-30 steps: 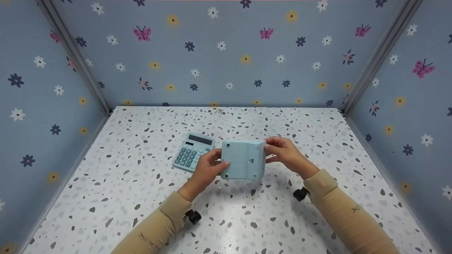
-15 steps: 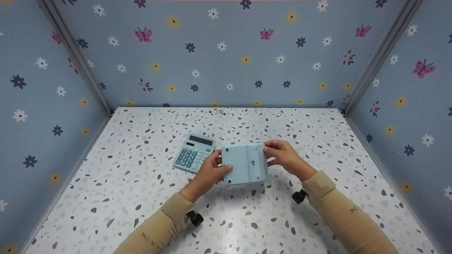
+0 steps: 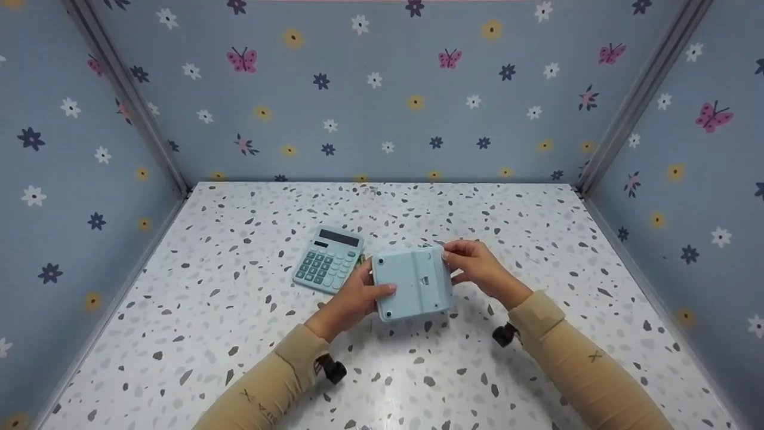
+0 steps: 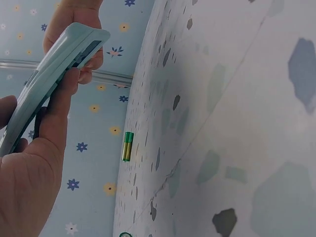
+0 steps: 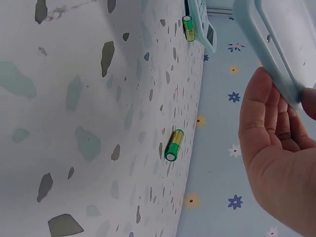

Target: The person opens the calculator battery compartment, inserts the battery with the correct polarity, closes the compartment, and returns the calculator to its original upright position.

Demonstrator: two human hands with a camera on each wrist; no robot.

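Observation:
A light blue calculator [image 3: 401,286] is held above the table with its underside, small dark feet and battery cover facing the head camera. My left hand [image 3: 357,294] grips its left side, thumb on the back and fingers underneath. At the upper right corner, my right hand [image 3: 482,270] pinches the edge between thumb and fingers. A second blue calculator [image 3: 328,260] lies face up on the table, just left of the held one. Two green and gold batteries lie on the table: one battery [image 5: 188,28] by that calculator, another battery [image 5: 174,145] farther right, mostly hidden in the head view.
The white speckled table [image 3: 250,346] extends around both hands. Blue flowered panels [image 3: 382,89] enclose its back and sides, with grey metal posts [image 3: 647,89] at the corners. Each sleeve carries a small black wrist camera [image 3: 504,334].
The held calculator has come slightly nearer the person and tilted a little, both hands moving with it. Bits of the two batteries now show past its edges.

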